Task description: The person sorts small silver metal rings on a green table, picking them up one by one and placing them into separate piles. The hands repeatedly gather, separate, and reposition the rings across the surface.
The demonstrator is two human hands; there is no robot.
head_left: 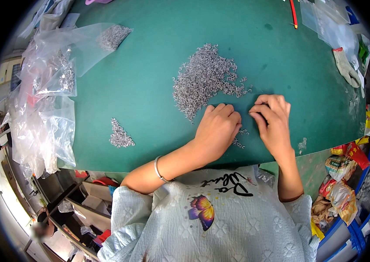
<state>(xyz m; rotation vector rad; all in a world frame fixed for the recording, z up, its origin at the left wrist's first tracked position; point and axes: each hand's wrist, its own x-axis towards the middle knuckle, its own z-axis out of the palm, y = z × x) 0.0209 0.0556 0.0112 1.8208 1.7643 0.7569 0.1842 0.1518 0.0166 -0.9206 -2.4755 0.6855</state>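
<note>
A big heap of small silvery metal hooks or rings [202, 78] lies in the middle of the green table [141, 87]. Just in front of the heap is my left hand [217, 131], knuckles up and fingers curled downward; its fingertips are hidden. A few loose pieces [238, 142] lie beside it, partly covered by the hand. To the right, my right hand [273, 120] is bent in a pinch, thumb against the fingers, apart from the heap. Whatever is between its fingertips is too small to make out. A smaller pile of the same pieces [121, 134] sits at the near left.
Clear plastic bags [45, 118] crowd the left edge, and one bag [113, 37] holds more metal pieces. At the far right are a red pencil-like stick [294, 15] and a work glove [345, 67]. Colourful packages [342, 196] stand beside the table at right.
</note>
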